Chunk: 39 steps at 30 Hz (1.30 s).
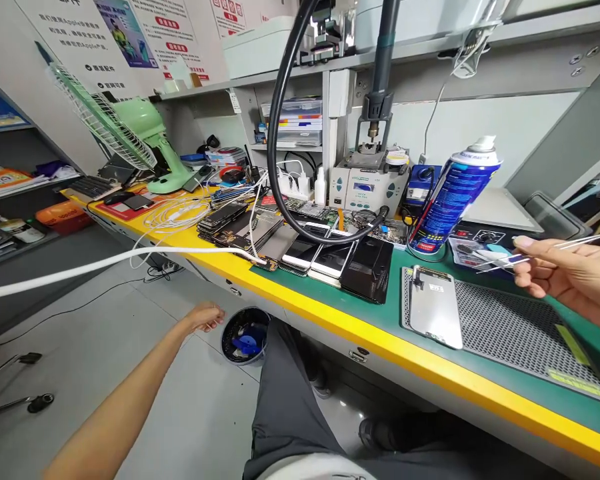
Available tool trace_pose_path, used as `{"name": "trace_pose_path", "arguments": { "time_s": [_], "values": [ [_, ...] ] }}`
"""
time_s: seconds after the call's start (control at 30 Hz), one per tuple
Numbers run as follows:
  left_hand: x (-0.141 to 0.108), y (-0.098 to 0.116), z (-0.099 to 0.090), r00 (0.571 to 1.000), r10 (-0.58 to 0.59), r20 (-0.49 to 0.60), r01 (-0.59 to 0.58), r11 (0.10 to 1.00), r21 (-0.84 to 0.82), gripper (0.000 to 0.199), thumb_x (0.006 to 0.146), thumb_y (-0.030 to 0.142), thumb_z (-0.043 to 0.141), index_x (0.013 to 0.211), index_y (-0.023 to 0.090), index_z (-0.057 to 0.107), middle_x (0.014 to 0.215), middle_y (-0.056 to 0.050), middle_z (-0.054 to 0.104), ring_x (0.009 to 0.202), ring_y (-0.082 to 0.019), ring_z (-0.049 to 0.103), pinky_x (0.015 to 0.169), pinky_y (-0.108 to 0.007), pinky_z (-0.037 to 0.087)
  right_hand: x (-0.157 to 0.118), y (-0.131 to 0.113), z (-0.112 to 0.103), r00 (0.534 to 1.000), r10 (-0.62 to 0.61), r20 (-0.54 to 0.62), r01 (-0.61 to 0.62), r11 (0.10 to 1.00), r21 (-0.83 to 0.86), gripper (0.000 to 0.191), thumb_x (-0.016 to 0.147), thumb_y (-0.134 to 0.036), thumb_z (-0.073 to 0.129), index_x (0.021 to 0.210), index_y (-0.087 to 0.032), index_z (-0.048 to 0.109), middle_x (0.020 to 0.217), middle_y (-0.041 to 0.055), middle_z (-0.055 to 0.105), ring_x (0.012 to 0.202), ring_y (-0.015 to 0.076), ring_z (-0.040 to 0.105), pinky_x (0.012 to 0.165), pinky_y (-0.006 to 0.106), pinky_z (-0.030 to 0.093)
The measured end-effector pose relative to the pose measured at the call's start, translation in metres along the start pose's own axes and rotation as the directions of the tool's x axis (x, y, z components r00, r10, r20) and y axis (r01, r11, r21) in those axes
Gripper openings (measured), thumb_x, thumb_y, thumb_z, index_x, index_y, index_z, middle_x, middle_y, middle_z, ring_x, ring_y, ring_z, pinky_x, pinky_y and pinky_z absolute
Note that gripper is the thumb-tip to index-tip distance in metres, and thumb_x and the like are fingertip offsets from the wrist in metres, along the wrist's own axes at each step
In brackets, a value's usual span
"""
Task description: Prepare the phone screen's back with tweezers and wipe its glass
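My left hand (206, 317) is stretched out low beside the bench, next to a black waste bin (226, 347). Its fingers are curled together, and whether anything is between them I cannot make out. Up at the right, my right hand (570, 270) grips a pair of metal tweezers (500, 265), whose tips point left above the bench. Below and left of them, a silver phone screen (436, 303) lies face down, partly on a grey perforated mat (510, 320). Blue crumpled material (249, 343) is visible inside the bin.
A blue spray can (453, 200) stands behind the mat. Stacked phone screens (367, 267) line the bench's middle. A black hose (275, 120) arches over them from a rework station (363, 190). A white cable (105, 260) crosses the left foreground; a green fan (140, 127) stands beyond.
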<state>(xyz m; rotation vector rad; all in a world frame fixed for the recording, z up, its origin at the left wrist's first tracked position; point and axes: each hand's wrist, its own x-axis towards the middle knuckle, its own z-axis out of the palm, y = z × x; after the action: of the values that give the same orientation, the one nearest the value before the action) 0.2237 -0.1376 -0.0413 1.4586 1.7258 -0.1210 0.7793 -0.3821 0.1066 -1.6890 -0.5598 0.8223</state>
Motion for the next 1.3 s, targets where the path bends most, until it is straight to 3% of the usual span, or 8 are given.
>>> {"name": "trace_pose_path", "arguments": {
  "time_s": [0.13, 0.3, 0.43, 0.5, 0.57, 0.7, 1.07, 1.3],
  "values": [
    [-0.053, 0.036, 0.046, 0.936, 0.247, 0.252, -0.293, 0.941, 0.169, 0.016, 0.09, 0.027, 0.065, 0.083, 0.012, 0.064, 0.073, 0.001, 0.06, 0.06, -0.011, 0.055, 0.056, -0.025, 0.046, -0.006, 0.0, 0.005, 0.997, -0.07, 0.043, 0.067, 0.995, 0.07, 0.035, 0.064, -0.041, 0.087, 0.062, -0.015, 0.064, 0.058, 0.007, 0.059, 0.05, 0.0146, 0.055, 0.042, 0.028, 0.038],
    [-0.158, 0.096, 0.093, 0.663, 0.605, 0.442, -0.72, 0.677, 0.153, 0.025, 0.096, 0.036, 0.051, 0.083, 0.022, 0.067, 0.081, 0.001, 0.062, 0.077, -0.015, 0.054, 0.067, -0.025, 0.04, -0.001, 0.009, 0.005, 0.991, -0.122, 0.05, 0.116, 0.988, 0.099, 0.036, 0.071, -0.042, 0.083, 0.069, -0.014, 0.061, 0.06, 0.0039, 0.061, 0.049, 0.0117, 0.056, 0.041, 0.022, 0.04],
    [-0.197, 0.161, 0.11, 0.178, 0.941, 0.288, -0.974, 0.127, 0.186, 0.021, 0.099, 0.022, 0.042, 0.092, 0.021, 0.062, 0.087, -0.002, 0.06, 0.081, -0.016, 0.052, 0.076, -0.029, 0.04, 0.006, 0.018, 0.003, 0.99, -0.124, 0.073, 0.117, 0.989, 0.092, 0.038, 0.07, -0.045, 0.083, 0.069, -0.014, 0.061, 0.06, 0.0042, 0.062, 0.048, 0.0123, 0.058, 0.038, 0.021, 0.041],
    [-0.194, 0.194, 0.12, 0.02, 0.976, 0.215, -0.962, -0.04, 0.27, 0.023, 0.098, 0.017, 0.04, 0.099, 0.018, 0.063, 0.096, -0.006, 0.06, 0.091, -0.018, 0.051, 0.082, -0.033, 0.041, 0.006, 0.02, 0.003, 0.987, -0.122, 0.109, 0.114, 0.991, 0.074, 0.039, 0.072, -0.045, 0.082, 0.067, -0.012, 0.062, 0.059, 0.0056, 0.063, 0.047, 0.0123, 0.058, 0.038, 0.02, 0.042],
    [-0.186, 0.222, 0.131, -0.064, 0.963, 0.261, -0.908, -0.165, 0.385, 0.03, 0.096, 0.012, 0.039, 0.111, 0.016, 0.064, 0.108, -0.01, 0.058, 0.103, -0.022, 0.049, 0.091, -0.037, 0.042, 0.004, 0.02, 0.004, 0.981, -0.126, 0.144, 0.119, 0.991, 0.056, 0.041, 0.074, -0.047, 0.08, 0.065, -0.011, 0.063, 0.058, 0.0068, 0.064, 0.045, 0.0117, 0.057, 0.039, 0.02, 0.043],
    [-0.173, 0.249, 0.149, -0.079, 0.947, 0.312, -0.866, -0.22, 0.449, 0.039, 0.085, 0.007, 0.045, 0.118, 0.015, 0.064, 0.124, -0.015, 0.052, 0.119, -0.03, 0.043, 0.099, -0.048, 0.04, 0.0, 0.019, 0.003, 0.969, -0.154, 0.194, 0.147, 0.988, 0.047, 0.043, 0.076, -0.05, 0.077, 0.064, -0.012, 0.063, 0.057, 0.0066, 0.064, 0.044, 0.0106, 0.056, 0.04, 0.02, 0.045],
    [-0.171, 0.253, 0.16, -0.097, 0.927, 0.362, -0.858, -0.262, 0.443, 0.037, 0.08, 0.009, 0.051, 0.114, 0.016, 0.064, 0.125, -0.015, 0.052, 0.121, -0.032, 0.044, 0.106, -0.053, 0.036, -0.001, 0.018, 0.0, 0.958, -0.199, 0.207, 0.192, 0.98, 0.056, 0.042, 0.077, -0.05, 0.076, 0.064, -0.012, 0.064, 0.058, 0.0068, 0.066, 0.047, 0.0113, 0.058, 0.042, 0.021, 0.045],
    [-0.161, 0.255, 0.159, -0.16, 0.972, 0.17, -0.897, -0.215, 0.386, 0.031, 0.088, 0.015, 0.053, 0.118, 0.014, 0.059, 0.117, -0.013, 0.056, 0.113, -0.026, 0.048, 0.098, -0.044, 0.042, -0.003, 0.014, -0.003, 0.968, -0.194, 0.161, 0.187, 0.981, 0.061, 0.043, 0.076, -0.05, 0.077, 0.063, -0.012, 0.064, 0.055, 0.0067, 0.065, 0.045, 0.0109, 0.058, 0.04, 0.02, 0.043]
  ]
}}
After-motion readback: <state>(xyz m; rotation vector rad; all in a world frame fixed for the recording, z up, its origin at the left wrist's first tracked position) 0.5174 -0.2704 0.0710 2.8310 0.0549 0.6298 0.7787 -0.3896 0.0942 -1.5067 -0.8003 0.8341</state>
